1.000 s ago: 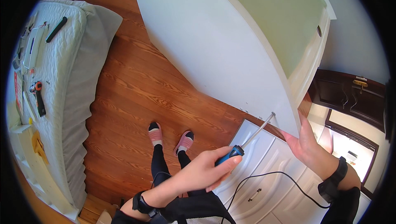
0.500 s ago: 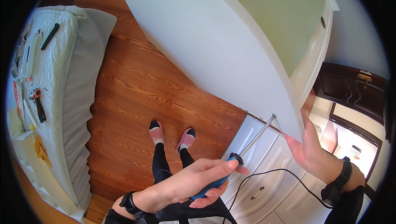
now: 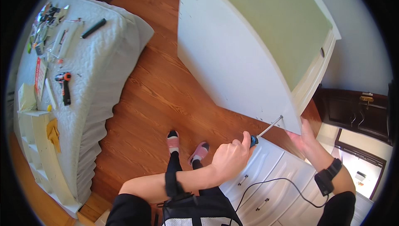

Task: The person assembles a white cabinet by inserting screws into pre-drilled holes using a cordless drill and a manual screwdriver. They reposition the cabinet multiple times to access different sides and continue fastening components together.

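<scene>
My left hand (image 3: 231, 161) is closed round the blue handle of a screwdriver (image 3: 254, 140). Its metal shaft reaches up and right, and the tip meets a small fitting (image 3: 281, 117) near the lower right corner of a large white panel (image 3: 237, 55). The panel is the side of a tall cabinet with a pale green inner face (image 3: 282, 22). At that same corner my right hand (image 3: 306, 139) grips the panel's edge, some fingers hidden behind it. A black strap sits on each forearm.
White drawers (image 3: 266, 163) stand below my hands, with a black cable (image 3: 266, 181) crossing over them. To the left, a bed (image 3: 104, 51) carries a drill (image 3: 64, 86), a dark bar (image 3: 94, 28), a yellow cloth (image 3: 53, 133) and a cream shelf piece (image 3: 39, 151). Wooden floor lies between.
The view has shifted, so the bed shows more. My left hand has turned over on the screwdriver, back of the hand now up, and is nearer the panel. My right hand stays at the corner.
</scene>
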`<state>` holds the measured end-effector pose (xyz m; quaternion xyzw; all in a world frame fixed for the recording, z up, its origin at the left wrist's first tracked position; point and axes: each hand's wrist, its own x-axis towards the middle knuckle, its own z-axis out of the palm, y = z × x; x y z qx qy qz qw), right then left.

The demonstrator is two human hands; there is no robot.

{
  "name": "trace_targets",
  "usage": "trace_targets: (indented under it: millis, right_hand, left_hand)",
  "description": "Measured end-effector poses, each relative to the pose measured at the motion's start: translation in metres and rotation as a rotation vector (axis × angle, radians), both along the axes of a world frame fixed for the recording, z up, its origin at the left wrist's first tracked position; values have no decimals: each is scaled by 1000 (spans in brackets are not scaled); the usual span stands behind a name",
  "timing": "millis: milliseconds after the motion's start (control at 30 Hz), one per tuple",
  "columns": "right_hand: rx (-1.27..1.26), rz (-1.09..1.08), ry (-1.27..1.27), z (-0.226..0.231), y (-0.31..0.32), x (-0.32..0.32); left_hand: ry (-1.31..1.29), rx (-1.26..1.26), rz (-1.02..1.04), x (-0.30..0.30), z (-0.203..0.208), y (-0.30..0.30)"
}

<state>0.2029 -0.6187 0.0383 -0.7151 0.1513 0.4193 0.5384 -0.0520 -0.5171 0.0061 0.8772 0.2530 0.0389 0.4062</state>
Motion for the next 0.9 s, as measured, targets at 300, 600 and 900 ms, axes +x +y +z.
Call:
trace_targets:
  millis: [300, 600, 900]
  right_hand:
    - [15, 91, -92, -27, -6, 13]
    - [41, 160, -651, -19, -14, -70]
    - [-709, 415, -1045, -7, -13, -73]
  left_hand:
    - [26, -438, 132, -92, -3, 12]
    - [807, -238, 532, -389, 11, 53]
    - [395, -391, 895, -315, 43, 103]
